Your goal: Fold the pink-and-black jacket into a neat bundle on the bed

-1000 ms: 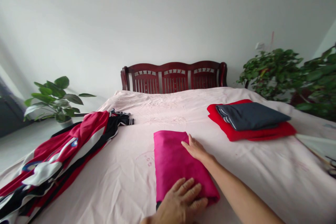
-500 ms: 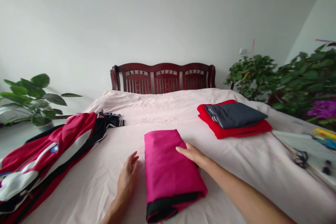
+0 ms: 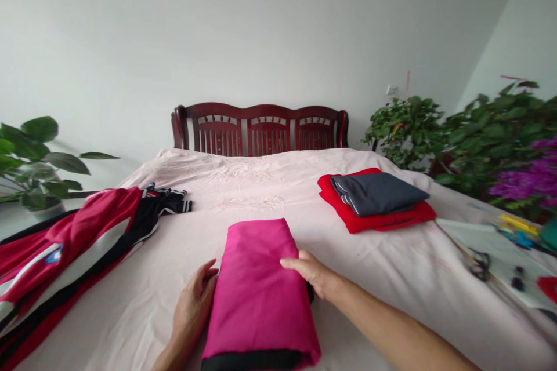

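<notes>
A folded bright pink garment with a black edge at its near end lies on the pale pink bedsheet. At its right side my right hand grips it, thumb on top and the other fingers hidden underneath. My left hand is close along the left side, fingers apart and slightly bent, holding nothing; whether it touches the cloth is hard to tell.
Red, white and black sportswear is spread at the left. A folded grey garment rests on a folded red one at the right. Beyond are a wooden headboard, potted plants and a side surface with small items.
My right hand has drawn the pink garment left and nearer, so it now lies closer to my left hand. The view has turned slightly right.
</notes>
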{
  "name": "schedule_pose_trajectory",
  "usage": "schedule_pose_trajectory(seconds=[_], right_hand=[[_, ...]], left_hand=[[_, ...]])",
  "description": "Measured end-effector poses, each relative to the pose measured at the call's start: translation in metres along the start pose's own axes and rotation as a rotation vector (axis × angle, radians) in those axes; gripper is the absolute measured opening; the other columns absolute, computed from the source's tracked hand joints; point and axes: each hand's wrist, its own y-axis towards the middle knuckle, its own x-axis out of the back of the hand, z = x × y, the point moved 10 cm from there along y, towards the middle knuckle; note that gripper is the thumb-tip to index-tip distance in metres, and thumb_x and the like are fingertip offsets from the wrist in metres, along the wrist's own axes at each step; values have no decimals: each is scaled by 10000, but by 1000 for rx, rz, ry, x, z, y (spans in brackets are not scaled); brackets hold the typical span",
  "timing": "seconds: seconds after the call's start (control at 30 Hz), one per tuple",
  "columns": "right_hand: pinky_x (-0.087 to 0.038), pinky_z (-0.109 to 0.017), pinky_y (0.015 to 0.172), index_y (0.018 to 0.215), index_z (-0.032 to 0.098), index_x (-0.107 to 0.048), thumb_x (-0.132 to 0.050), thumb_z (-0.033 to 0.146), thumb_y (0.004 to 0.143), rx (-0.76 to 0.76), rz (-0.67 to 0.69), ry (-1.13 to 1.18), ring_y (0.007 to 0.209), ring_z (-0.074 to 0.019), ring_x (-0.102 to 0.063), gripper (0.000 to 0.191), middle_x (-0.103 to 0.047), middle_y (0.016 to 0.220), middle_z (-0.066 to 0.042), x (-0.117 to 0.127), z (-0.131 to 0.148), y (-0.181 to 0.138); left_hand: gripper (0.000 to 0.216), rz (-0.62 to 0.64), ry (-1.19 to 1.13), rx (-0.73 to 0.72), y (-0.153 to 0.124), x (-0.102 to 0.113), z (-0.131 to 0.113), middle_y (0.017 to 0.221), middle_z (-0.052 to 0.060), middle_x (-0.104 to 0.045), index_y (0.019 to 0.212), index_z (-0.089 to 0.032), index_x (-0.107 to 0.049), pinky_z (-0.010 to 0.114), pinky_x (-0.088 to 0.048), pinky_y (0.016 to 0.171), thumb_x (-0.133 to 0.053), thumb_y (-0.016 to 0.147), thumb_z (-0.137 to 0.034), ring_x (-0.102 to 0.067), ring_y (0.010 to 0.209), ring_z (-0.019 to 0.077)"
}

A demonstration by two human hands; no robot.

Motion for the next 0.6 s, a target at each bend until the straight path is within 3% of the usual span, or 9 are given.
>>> schedule_pose_trajectory(seconds=[0.13,0.27,0.43,0.6], right_hand=[[-525,-345,776,951,148,-723,-808,440,625,93,-91,119,805,-245,-714,446,-784,886,-82,17,17,-24],[-544,-343,747,998,158,-721,-820,431,652,186,-206,123,794,-243,-720,452,-788,926,-81,61,58,-46],[-570,-323,713,1034,180,-714,-837,332,638,404,-516,158,783,-230,-723,441,-788,916,-60,154,128,-67],[-592,-316,699,1071,196,-691,-754,257,708,764,-824,275,801,-198,-702,373,-765,1004,-58,257,216,-88]], left_hand=[[518,-25,23,-1,1,3,7,1149,39,-756,1311,-225,-578,343,-549,888,-464,879,-486,-709,1043,231],[477,-33,74,-63,2,4,4,1125,16,-768,1271,-253,-613,343,-544,918,-467,869,-463,-706,1059,227],[458,-47,125,-115,4,4,4,1102,20,-777,1228,-262,-652,377,-551,936,-494,851,-469,-708,1051,242],[464,-45,137,-97,8,3,14,1125,24,-775,1236,-273,-652,372,-554,952,-494,861,-496,-708,1074,241]])
